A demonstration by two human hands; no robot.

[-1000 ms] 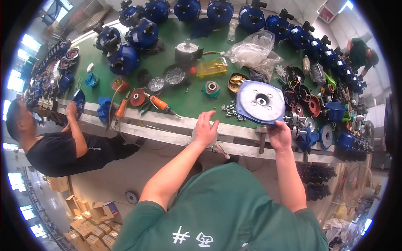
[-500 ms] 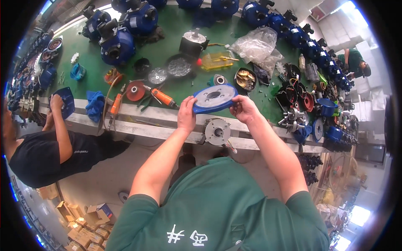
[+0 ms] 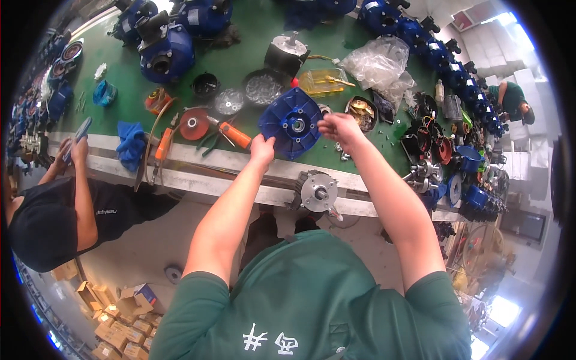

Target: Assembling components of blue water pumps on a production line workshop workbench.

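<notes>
The left hand [image 3: 262,151] pinches the blue flange [image 3: 281,122] at its near-left corner, beyond 1 motor [image 3: 312,195]; the right hand [image 3: 343,129] curls just beside its right edge, contents unclear.

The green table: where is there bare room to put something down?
One bare patch lies between the front blue casing and the silver-topped motor, behind the small black bowl. Another sits between that casing and the blue tub. The right end is crowded with motor parts. The blue plate in the left hand hides some table.
</notes>
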